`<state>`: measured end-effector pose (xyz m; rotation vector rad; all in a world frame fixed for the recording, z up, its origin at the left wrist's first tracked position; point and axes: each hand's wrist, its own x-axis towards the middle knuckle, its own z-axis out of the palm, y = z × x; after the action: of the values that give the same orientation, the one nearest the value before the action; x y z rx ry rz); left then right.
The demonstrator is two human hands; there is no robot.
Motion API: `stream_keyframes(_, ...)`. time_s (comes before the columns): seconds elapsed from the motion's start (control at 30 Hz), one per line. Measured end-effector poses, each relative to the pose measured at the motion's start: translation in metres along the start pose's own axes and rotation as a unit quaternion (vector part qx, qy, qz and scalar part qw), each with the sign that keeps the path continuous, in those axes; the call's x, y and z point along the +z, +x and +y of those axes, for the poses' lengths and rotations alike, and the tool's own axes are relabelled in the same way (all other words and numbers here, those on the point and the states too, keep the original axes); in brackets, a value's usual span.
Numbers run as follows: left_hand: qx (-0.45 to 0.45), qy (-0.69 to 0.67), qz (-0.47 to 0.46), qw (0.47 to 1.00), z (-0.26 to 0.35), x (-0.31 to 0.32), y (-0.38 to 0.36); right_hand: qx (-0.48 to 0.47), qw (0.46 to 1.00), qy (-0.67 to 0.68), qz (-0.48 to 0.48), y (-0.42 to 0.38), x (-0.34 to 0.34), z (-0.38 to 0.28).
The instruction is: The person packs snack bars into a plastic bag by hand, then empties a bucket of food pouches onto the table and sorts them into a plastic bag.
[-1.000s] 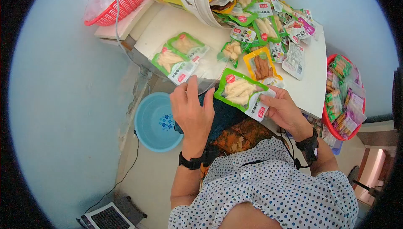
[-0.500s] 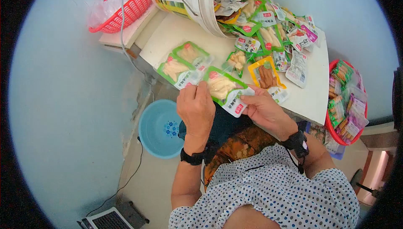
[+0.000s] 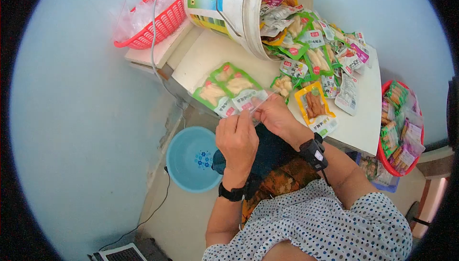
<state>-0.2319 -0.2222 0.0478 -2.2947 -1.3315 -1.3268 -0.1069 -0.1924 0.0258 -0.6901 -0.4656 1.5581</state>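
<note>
My left hand (image 3: pixel 236 141) is closed, its fingertips pinching the near edge of a clear plastic bag (image 3: pixel 260 102). Just to its right, my right hand (image 3: pixel 275 115) grips the same bag edge between thumb and fingers. Beyond my hands, three green-edged snack packets (image 3: pixel 239 85) with pale food lie close together at the table's front left. They appear to be in the clear bag, though its outline is hard to follow. A yellow-edged packet (image 3: pixel 314 104) with brown food lies to the right of my right hand.
A white bucket (image 3: pixel 234 7) lies on its side, packets spilling onto the white table (image 3: pixel 368 127). A red basket (image 3: pixel 162 27) of clear bags stands back left, and another red basket (image 3: pixel 380 141) of filled bags at right. A blue basin (image 3: pixel 179 165) sits below.
The green-edged packet that was in my right hand now lies beside the other two, released. My right hand has moved left to the bag's edge. The camera view has shifted slightly.
</note>
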Motion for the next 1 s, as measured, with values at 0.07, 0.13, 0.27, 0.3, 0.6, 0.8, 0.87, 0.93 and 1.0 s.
stream_keyframes(0.07, 0.0, -0.005, 0.0, 1.0, 0.0, -0.001, 0.0, -0.001, 0.999, -0.028, 0.036, 0.006, 0.0, 0.006)
stream_keyframes(0.13, 0.002, -0.003, -0.001, 1.0, 0.0, -0.001, 0.0, -0.007, 0.995, -0.074, 0.067, 0.01, 0.003, 0.008)
stream_keyframes(0.27, 0.01, -0.007, -0.001, 1.0, -0.004, 0.002, -0.002, -0.02, 0.982, -0.142, 0.121, 0.012, 0.006, 0.009)
stream_keyframes(0.3, 0.011, -0.01, 0.001, 1.0, -0.003, 0.002, -0.002, -0.03, 0.981, -0.15, 0.119, 0.013, 0.005, 0.01)
stream_keyframes(0.6, 0.022, -0.022, 0.015, 0.999, -0.005, 0.007, -0.01, -0.094, 0.978, -0.146, 0.112, 0.024, 0.011, 0.025)
stream_keyframes(0.8, 0.003, -0.022, -0.008, 1.0, -0.002, 0.005, -0.014, -0.061, 0.98, -0.13, 0.135, 0.029, 0.022, 0.019)
stream_keyframes(0.87, 0.0, -0.026, -0.012, 1.0, -0.001, 0.005, -0.015, -0.023, 0.977, -0.165, 0.13, 0.03, 0.019, 0.02)
stream_keyframes(0.93, -0.009, -0.033, -0.013, 0.999, 0.0, 0.005, -0.016, -0.01, 0.972, -0.205, 0.118, 0.03, 0.014, 0.019)
stream_keyframes(1.0, -0.009, -0.041, -0.022, 0.999, 0.0, 0.0, -0.017, -0.012, 0.967, -0.238, 0.089, 0.028, 0.006, 0.018)
